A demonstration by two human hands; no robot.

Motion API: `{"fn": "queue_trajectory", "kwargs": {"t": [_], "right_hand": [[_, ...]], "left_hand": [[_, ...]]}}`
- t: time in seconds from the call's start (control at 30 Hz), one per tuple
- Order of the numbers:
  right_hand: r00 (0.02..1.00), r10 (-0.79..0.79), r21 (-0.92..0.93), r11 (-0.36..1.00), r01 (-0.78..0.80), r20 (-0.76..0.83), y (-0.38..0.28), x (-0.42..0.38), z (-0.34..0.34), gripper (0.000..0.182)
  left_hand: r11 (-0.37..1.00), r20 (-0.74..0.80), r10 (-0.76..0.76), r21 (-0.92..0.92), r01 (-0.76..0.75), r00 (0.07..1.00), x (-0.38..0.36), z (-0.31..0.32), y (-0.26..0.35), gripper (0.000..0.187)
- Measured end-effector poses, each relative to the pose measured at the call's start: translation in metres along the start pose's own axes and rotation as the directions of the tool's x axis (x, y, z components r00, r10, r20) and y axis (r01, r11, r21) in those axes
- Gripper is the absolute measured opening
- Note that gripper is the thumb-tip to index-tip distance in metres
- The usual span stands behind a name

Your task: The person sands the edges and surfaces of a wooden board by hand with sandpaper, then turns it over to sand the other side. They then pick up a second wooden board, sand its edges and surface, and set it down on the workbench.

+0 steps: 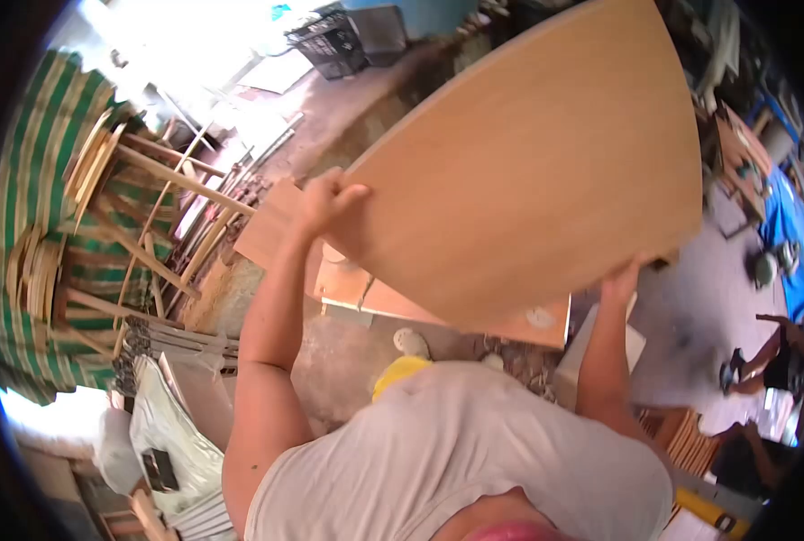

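A large, light-brown wooden panel (546, 162) is held up in front of my body, tilted, with its far end high at the upper right. My left hand (330, 200) grips the panel's left edge, thumb on its face. At the lower right edge my right hand (625, 275) holds it, the fingers partly hidden behind the panel. Below the panel a wooden work surface (393, 302) shows in part, with a smaller board (267, 225) near my left forearm.
Stacked wood pieces (95, 171) on a wooden frame stand at the left by a striped cloth (46, 117). A black crate (330, 43) is at the top. At the right are a blue sheet (785, 234) and another person (776, 356). White plastic wrapping (172, 424) lies at lower left.
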State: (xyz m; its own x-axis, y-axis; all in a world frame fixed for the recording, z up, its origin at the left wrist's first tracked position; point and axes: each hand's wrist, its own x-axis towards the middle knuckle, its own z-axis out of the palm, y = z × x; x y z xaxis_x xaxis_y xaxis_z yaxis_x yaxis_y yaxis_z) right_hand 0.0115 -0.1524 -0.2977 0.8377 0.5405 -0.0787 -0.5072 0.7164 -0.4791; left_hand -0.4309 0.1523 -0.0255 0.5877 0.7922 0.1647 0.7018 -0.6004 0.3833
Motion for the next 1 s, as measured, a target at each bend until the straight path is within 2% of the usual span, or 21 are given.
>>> {"fn": "queue_trajectory", "kwargs": {"t": [0.03,0.1,0.17,0.23,0.27,0.3,0.33,0.37,0.4,0.43,0.47,0.53,0.57,0.63,0.67,0.73,0.77,0.83,0.9,0.93,1.0], "right_hand": [[0.996,-0.021,0.025,1.000,0.019,0.087,0.006,0.001,-0.004,0.072],[1.000,-0.030,-0.015,0.999,0.030,-0.004,0.018,-0.005,-0.026,0.065],[0.992,0.081,0.097,0.993,-0.071,-0.101,0.028,-0.016,-0.019,0.070],[0.981,0.052,0.061,0.997,-0.041,-0.188,0.037,-0.037,0.006,0.068],[0.979,0.034,0.057,0.998,-0.023,-0.201,0.041,-0.045,-0.008,0.068],[0.978,0.014,0.057,0.998,-0.002,-0.210,0.046,-0.044,-0.013,0.068],[0.980,0.006,0.068,0.998,0.008,-0.200,0.049,-0.048,-0.005,0.068],[0.963,-0.024,0.044,0.998,0.037,-0.269,0.050,-0.063,0.009,0.069],[0.940,-0.055,0.009,0.998,0.062,-0.336,0.049,-0.072,0.015,0.069],[0.941,-0.062,0.009,0.998,0.068,-0.333,0.050,-0.071,0.007,0.069],[0.952,-0.076,0.014,0.996,0.084,-0.298,0.053,-0.070,-0.001,0.070],[0.959,-0.109,0.006,0.993,0.115,-0.261,0.050,-0.071,-0.002,0.071],[0.953,-0.117,0.000,0.993,0.122,-0.280,0.049,-0.075,0.007,0.070],[0.946,-0.126,-0.021,0.992,0.125,-0.298,0.050,-0.083,0.024,0.068],[0.941,-0.135,-0.023,0.991,0.135,-0.311,0.052,-0.085,0.031,0.067],[0.934,-0.150,-0.029,0.988,0.149,-0.325,0.060,-0.095,0.035,0.067],[0.952,-0.122,0.014,0.991,0.131,-0.282,0.064,-0.097,0.040,0.067],[0.968,-0.111,0.056,0.990,0.127,-0.227,0.073,-0.100,0.050,0.067],[0.931,-0.154,-0.011,0.987,0.160,-0.331,0.082,-0.116,0.067,0.065],[0.927,-0.165,-0.006,0.985,0.173,-0.337,0.086,-0.121,0.061,0.065],[0.908,-0.211,-0.008,0.975,0.223,-0.361,0.099,-0.127,0.051,0.065]], "left_hand": [[1.000,-0.016,0.014,0.028,-0.013,1.000,0.011,-0.002,0.005,0.044],[0.996,-0.055,0.070,0.053,-0.067,0.996,0.027,-0.016,0.025,0.044],[0.988,-0.115,0.143,0.080,-0.134,0.983,0.034,-0.052,0.044,0.044],[0.898,-0.051,0.407,0.204,-0.389,0.912,0.023,-0.095,0.073,0.046],[0.962,-0.016,0.222,0.167,-0.217,0.975,0.012,-0.125,0.080,0.044],[0.964,-0.044,0.094,0.252,-0.080,0.995,0.010,-0.138,0.056,0.041],[0.989,-0.111,0.142,-0.016,-0.145,0.984,0.012,-0.117,0.021,0.039],[0.936,-0.176,0.171,-0.278,-0.216,0.969,0.014,-0.082,-0.015,0.037],[0.845,-0.365,-0.014,-0.502,-0.184,0.931,0.014,-0.044,-0.019,0.036],[0.690,-0.484,-0.236,-0.694,-0.205,0.843,0.017,-0.012,-0.020,0.036],[0.684,-0.487,-0.227,-0.696,-0.218,0.843,0.027,0.005,-0.041,0.036],[0.348,-0.376,-0.386,-0.905,-0.244,0.842,0.042,0.030,-0.077,0.036],[0.334,-0.373,-0.383,-0.909,-0.250,0.845,0.039,0.025,-0.069,0.036],[0.005,-0.275,-0.471,-0.951,-0.309,0.838,0.018,0.001,-0.042,0.041],[-0.004,-0.269,-0.476,-0.951,-0.308,0.837,0.014,-0.007,-0.041,0.041],[-0.308,-0.241,-0.120,-0.913,-0.267,0.963,0.011,-0.021,-0.046,0.050],[-0.320,-0.252,-0.115,-0.907,-0.275,0.961,0.013,-0.022,-0.054,0.050],[-0.442,-0.275,0.145,-0.878,-0.186,0.950,0.006,-0.011,-0.070,0.056],[-0.452,-0.196,0.260,-0.890,-0.060,0.946,-0.012,0.007,-0.079,0.058],[-0.452,-0.193,0.275,-0.891,-0.051,0.942,-0.019,0.015,-0.085,0.058],[-0.460,-0.139,0.149,-0.886,-0.056,0.979,-0.023,0.024,-0.094,0.051]]}}
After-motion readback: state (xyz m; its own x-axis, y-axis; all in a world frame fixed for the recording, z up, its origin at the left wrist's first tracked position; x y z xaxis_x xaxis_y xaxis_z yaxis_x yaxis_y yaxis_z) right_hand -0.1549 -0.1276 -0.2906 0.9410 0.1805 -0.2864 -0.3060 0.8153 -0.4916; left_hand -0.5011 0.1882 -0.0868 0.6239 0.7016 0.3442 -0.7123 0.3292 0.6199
